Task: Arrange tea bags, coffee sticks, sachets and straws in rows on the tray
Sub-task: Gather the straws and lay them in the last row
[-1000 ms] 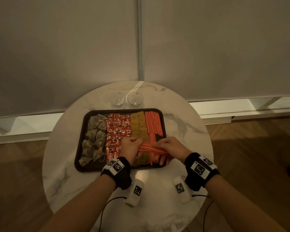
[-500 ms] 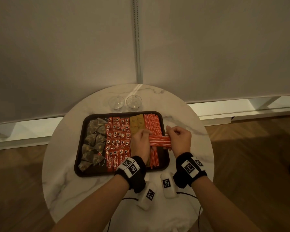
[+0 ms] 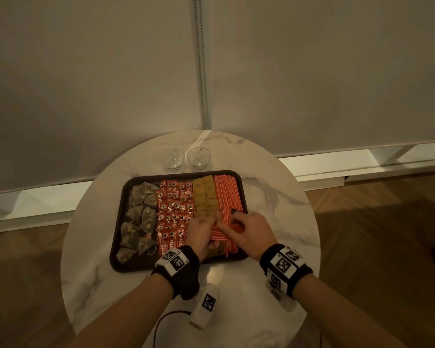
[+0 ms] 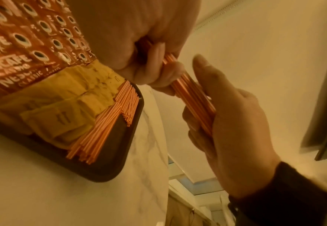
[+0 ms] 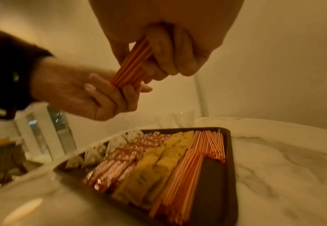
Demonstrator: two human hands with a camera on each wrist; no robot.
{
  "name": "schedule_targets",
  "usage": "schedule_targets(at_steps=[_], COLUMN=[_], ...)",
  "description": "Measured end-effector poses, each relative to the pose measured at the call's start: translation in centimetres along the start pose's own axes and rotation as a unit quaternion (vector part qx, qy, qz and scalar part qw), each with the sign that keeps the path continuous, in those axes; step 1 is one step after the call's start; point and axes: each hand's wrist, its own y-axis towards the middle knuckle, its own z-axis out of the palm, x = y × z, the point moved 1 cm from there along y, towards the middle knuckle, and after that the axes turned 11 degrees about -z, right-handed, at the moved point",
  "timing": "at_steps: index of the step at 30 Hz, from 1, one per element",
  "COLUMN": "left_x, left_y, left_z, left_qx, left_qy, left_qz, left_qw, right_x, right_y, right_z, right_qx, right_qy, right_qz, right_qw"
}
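A dark tray (image 3: 118,222) on the round marble table (image 3: 91,222) holds rows: pyramid tea bags (image 3: 138,217) at the left, red coffee sticks (image 3: 173,204), yellow sachets (image 3: 204,194), and red-and-white straws (image 3: 226,192) at the right. Both hands hold one bundle of straws (image 3: 219,232) crosswise above the tray's near right part. My left hand (image 3: 202,233) grips the bundle's left end (image 4: 170,61). My right hand (image 3: 246,229) grips its right end (image 5: 137,61). A bare patch of tray (image 5: 212,183) shows beside the near straws.
Two clear glass cups (image 3: 172,158) (image 3: 199,155) stand just behind the tray. White tagged devices (image 3: 205,307) with a cable lie on the table near its front edge. A wall rises close behind the table; wooden floor lies on both sides.
Both hands and the straw bundle have come back toward me from the tray's middle to its near right part. The bundle still lies crosswise between the two hands.
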Motion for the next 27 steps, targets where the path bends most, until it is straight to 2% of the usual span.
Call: schedule_targets(at_steps=[2, 5, 7, 8, 10, 11, 13, 15, 18, 22, 24, 27], left_x=[0.7, 1.8, 2.0, 1.9, 1.3, 1.0, 0.2, -0.2, -0.3, 0.4, 0.8, 1.1], left_y=[-0.2, -0.3, 0.0, 0.4, 1.0, 1.3, 2.0, 2.6, 3.3, 4.0, 4.4, 4.9], left_z=[0.0, 0.4, 0.1, -0.3, -1.3, -1.7, -2.4, -2.5, -1.7, -0.4, -0.1, 0.5], left_qx=[-0.002, -0.024, -0.044, -0.042, -0.020, -0.008, 0.002, 0.011, 0.050, 0.060, 0.045, 0.008], left_qy=[-0.001, 0.016, 0.048, 0.069, 0.128, 0.163, 0.235, 0.301, 0.372, 0.417, 0.412, 0.356], left_qz=[-0.013, 0.010, 0.036, 0.042, 0.048, 0.052, 0.064, 0.068, 0.056, 0.068, 0.080, 0.096], left_qw=[1.000, 1.000, 0.997, 0.996, 0.990, 0.985, 0.970, 0.951, 0.925, 0.904, 0.906, 0.929], right_x=[-0.7, -1.3, -1.2, -1.1, -1.1, -1.2, -1.4, -1.4, -0.9, -1.5, -2.1, -3.1], right_y=[-0.3, -0.9, -1.2, -1.4, -1.6, -1.7, -1.7, -1.6, -1.4, -1.6, -1.9, -2.3], right_z=[0.9, 1.7, 2.3, 2.5, 2.4, 2.3, 2.1, 2.2, 3.1, 5.0, 6.0, 7.0], right_qx=[0.003, -0.094, -0.113, -0.088, 0.018, 0.092, 0.215, 0.252, 0.242, 0.208, 0.173, 0.131], right_qy=[-0.048, 0.056, 0.130, 0.151, 0.119, 0.059, -0.067, -0.129, -0.141, -0.011, 0.049, 0.106], right_qz=[0.015, 0.079, 0.103, 0.112, 0.106, 0.088, 0.046, 0.007, 0.000, 0.110, 0.169, 0.243], right_qw=[0.999, 0.991, 0.980, 0.978, 0.987, 0.990, 0.973, 0.959, 0.960, 0.972, 0.969, 0.955])
